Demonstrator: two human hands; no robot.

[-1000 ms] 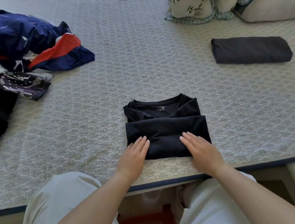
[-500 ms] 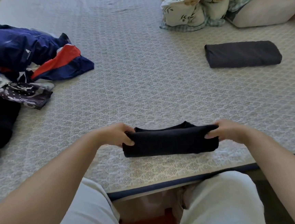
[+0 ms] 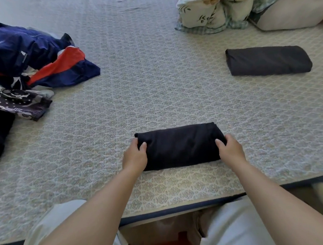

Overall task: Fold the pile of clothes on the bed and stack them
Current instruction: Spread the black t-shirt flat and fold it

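Both bare forearms reach forward from the lower edge of the view, roughly parallel, converging slightly. Left hand [image 3: 134, 157] palm down, thumb pointing inward, fingers curled over the left end of what it grips. Right hand [image 3: 229, 148] mirrors it at the opposite end, thumb inward, knuckles up. Wrists straight.

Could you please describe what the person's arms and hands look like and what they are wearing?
Both forearms are bare, with no sleeves in view. The left hand and right hand carry no gloves, rings, watch or bracelets that I can see. Fingernails look short and unpainted. Light, pale trousers cover the legs below.
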